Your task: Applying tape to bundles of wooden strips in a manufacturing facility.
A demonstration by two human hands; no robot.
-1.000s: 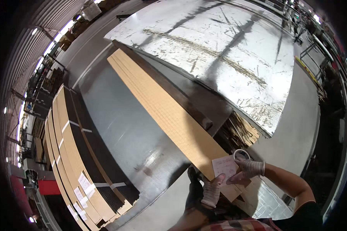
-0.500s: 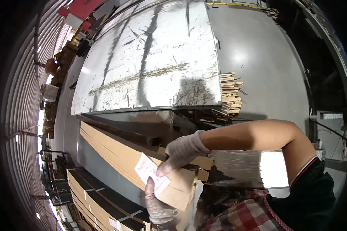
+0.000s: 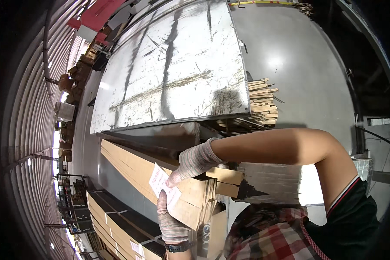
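A long bundle of flat tan cardboard strips runs from the far left toward me, its near end layered and slightly splayed. A white label with reddish writing lies on its top face near this end. My right hand, in a striped knit glove, grips the far edge, its thumb pressing on the label and its fingers partly hidden behind the bundle. At the near edge is my left hand, gloved too, with a dark band at the wrist. Its thumb touches the label while its other fingers are hidden beneath the bundle.
A large scuffed white tabletop stands beyond the bundle. Wood-coloured strips are stacked beside its right corner. More strapped long cardboard bundles lie at the lower left. Flat grey stacked sheets sit right of my hands.
The view has shifted slightly, so the table and bundle sit a little farther right. Both hands have moved slightly left and up in view, staying at the label; the bundle's layered near end shows more clearly.
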